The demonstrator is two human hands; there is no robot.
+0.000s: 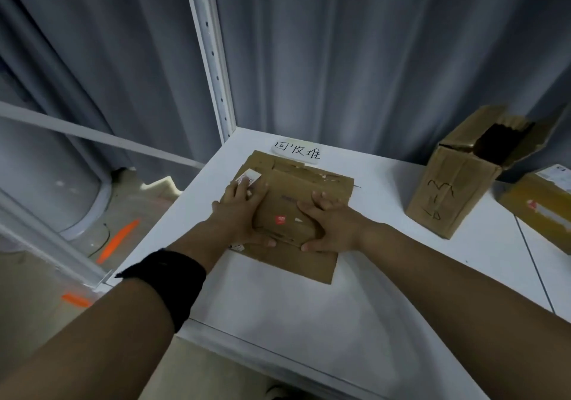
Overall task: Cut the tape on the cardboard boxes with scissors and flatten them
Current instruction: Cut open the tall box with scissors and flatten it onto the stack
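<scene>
Both hands were on the flat box (285, 214), which lay on top of a pile (304, 263) of flattened cardboard at 12 o'clock on the table (278, 313).

Left hand (238, 214): palm down on the box's 9 o'clock side, fingers straight and spread, reaching onto a white sticker (248, 177), thumb along the near edge. Nothing clenched; pressing.

Right hand (332, 225): palm down on the 3 o'clock side, fingers straight on the top face, thumb at the near edge. Also pressing. I could not tell whether either thumb was tucked under the edge.

Black band (167, 282) on the left forearm.

Paper label (298, 152) with handwriting lay just beyond the pile, at 12 o'clock. Open box (454, 183) stood upright at 2 o'clock, well apart from the pile. Another box (543, 211) lay at 3 o'clock, cut off by the frame edge.
</scene>
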